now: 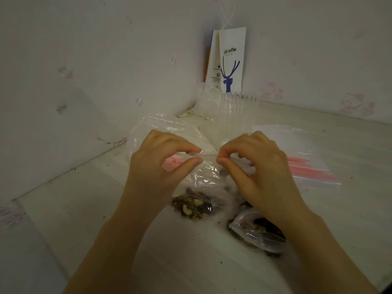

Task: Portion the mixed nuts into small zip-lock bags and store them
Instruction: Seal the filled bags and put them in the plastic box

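Observation:
A small clear zip-lock bag [203,179] with a pink seal strip hangs between my hands, with mixed nuts [192,206] in its bottom resting on the table. My left hand [163,164] pinches the seal strip with thumb and forefinger. My right hand [252,164] pinches the same strip just to the right, fingertips almost meeting the left ones. A second small bag of nuts [256,232] lies on the table under my right wrist. A stack of empty zip-lock bags [305,158] with pink strips lies at the right.
A large crumpled clear bag [152,128] sits behind my left hand. A clear ribbed plastic cup [237,113] stands behind my hands. A white coffee paper bag [229,60] leans in the wall corner. Crumbs dot the white table [84,198].

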